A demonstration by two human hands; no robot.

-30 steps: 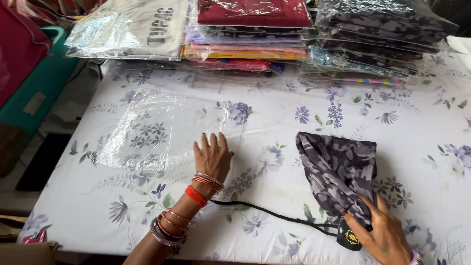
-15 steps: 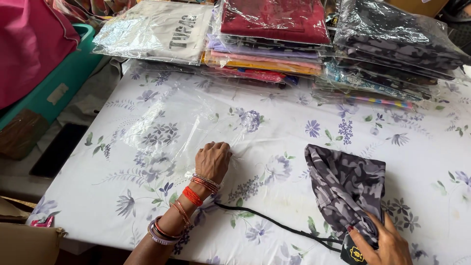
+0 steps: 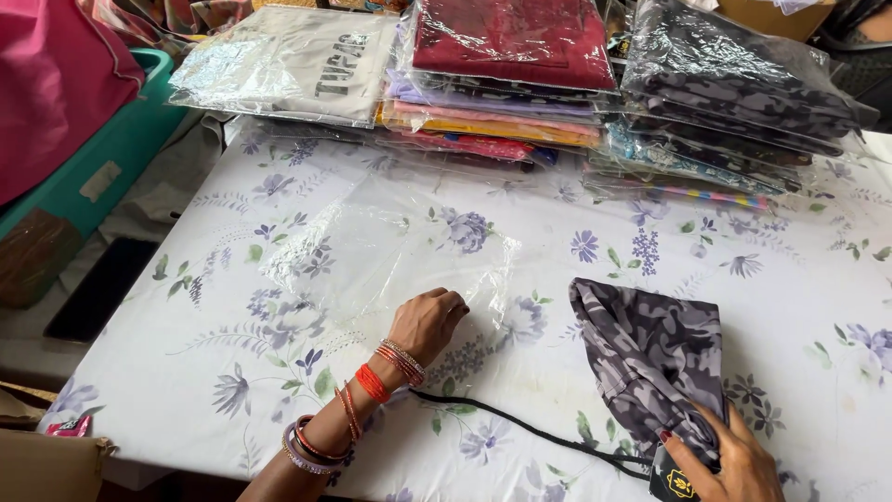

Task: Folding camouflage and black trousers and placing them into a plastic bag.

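1. The left hand [image 3: 427, 321] has changed most: a second ago it lay flat with fingers spread on the worktop [image 3: 799, 307]; now the fingers are curled and pinch the near edge of the clear plastic bag [image 3: 372, 246], which lies flat on the floral cloth ahead of it.
2. The bag has not visibly shifted, so judging by the pinch alone the hand has only taken hold of it.
3. The right hand [image 3: 729, 460] stays at the lower right, closed on the near end of the folded grey camouflage garment [image 3: 655, 358], beside a small black tag [image 3: 676, 483] at the frame's edge. Its grip looks the same as before.
4. The garment lies to the right of the bag, apart from it, much as it lay earlier.
5. A black cord [image 3: 520, 428] runs across the cloth from near the left wrist toward the tag, unchanged.
6. At the far edge stand stacks of bagged garments [image 3: 520, 74]; they appear closer only because the camera has tilted.
7. With one hand on the bag's edge and the other on the garment, the two things are both in hand.
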